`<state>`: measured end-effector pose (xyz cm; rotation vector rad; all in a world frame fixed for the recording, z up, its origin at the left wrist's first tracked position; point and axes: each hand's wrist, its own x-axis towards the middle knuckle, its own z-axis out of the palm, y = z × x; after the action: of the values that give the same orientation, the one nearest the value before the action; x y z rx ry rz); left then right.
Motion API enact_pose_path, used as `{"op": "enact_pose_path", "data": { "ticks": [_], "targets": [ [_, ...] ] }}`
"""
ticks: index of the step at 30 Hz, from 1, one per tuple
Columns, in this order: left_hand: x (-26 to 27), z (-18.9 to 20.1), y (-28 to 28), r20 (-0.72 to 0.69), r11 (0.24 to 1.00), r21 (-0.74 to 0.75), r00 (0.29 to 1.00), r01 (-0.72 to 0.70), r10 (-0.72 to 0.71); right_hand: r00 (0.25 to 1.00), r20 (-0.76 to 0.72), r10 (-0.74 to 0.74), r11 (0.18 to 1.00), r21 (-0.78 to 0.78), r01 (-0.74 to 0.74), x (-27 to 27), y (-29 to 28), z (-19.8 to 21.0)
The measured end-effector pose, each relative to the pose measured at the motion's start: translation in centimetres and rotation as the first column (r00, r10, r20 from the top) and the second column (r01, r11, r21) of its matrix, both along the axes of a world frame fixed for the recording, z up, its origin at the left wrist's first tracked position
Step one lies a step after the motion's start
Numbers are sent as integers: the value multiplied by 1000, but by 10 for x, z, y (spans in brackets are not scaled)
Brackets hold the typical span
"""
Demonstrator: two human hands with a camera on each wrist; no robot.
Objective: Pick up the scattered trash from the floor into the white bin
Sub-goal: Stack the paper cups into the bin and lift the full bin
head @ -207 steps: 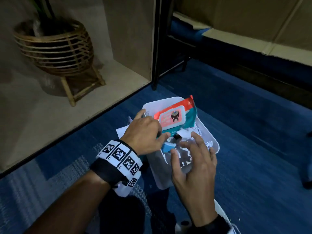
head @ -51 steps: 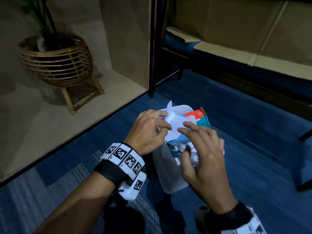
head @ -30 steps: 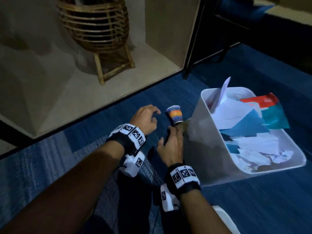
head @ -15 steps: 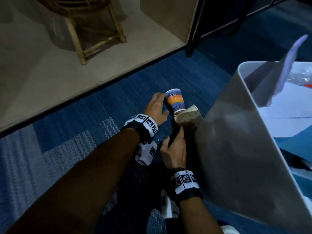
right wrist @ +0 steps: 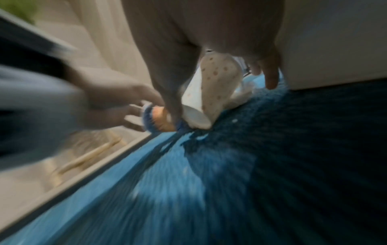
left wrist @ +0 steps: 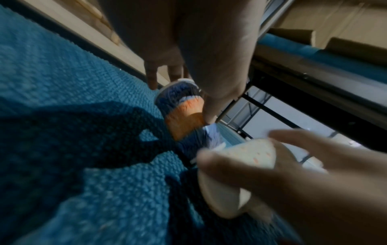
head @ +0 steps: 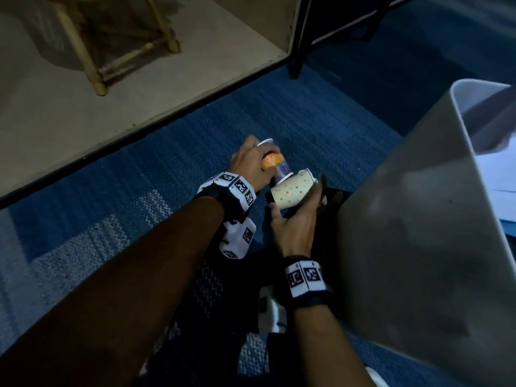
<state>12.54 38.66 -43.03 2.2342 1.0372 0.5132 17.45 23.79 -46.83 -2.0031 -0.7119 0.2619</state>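
Head view shows us two paper cups low over the carpet, just beside the white bin (head: 413,247): the striped cup (head: 275,164), banded orange and blue, lies tipped in our left hand (head: 251,166), fingers and thumb curled round its wall, while our right hand (head: 293,224) cradles the dotted cup (head: 293,189), thumb on one side and fingers wrapped round the other. The two cups touch at their ends. We judge the thin walls could buckle under a hard squeeze, or one cup could slip out on the lift, since the grips look light and the wrist views are blurred. Both cups are smooth tapered cones with rolled rims; the blue carpet (head: 173,163) is coarse and looped; the bin's plastic wall is smooth and already holds paper (head: 502,174).
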Motion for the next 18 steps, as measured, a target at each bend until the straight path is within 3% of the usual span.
{"op": "enact_pose_path", "data": {
  "ticks": [2, 6, 9, 14, 18],
  "targets": [
    [-5, 4, -2, 45, 1000, 21, 999, 16, -17, 995, -97, 30, 999, 40, -26, 8, 11, 12],
    [-18, 16, -7, 94, 996, 59, 993, 60, -65, 991, -112, 77, 997, -16, -79, 15, 22, 25],
    [-35, 24, -15, 86, 996, 68, 994, 64, -69, 1000, 14, 28, 998, -51, -27, 3, 13, 30],
    [-80, 48, -37, 58, 995, 49, 995, 82, -85, 988, 142, -64, 998, 17, 63, -38, -16, 47],
    [-119, 84, -50, 126, 991, 116, 989, 60, -75, 986, 167, 6, 1000, 17, -9, -74, -47, 58]
  ]
}}
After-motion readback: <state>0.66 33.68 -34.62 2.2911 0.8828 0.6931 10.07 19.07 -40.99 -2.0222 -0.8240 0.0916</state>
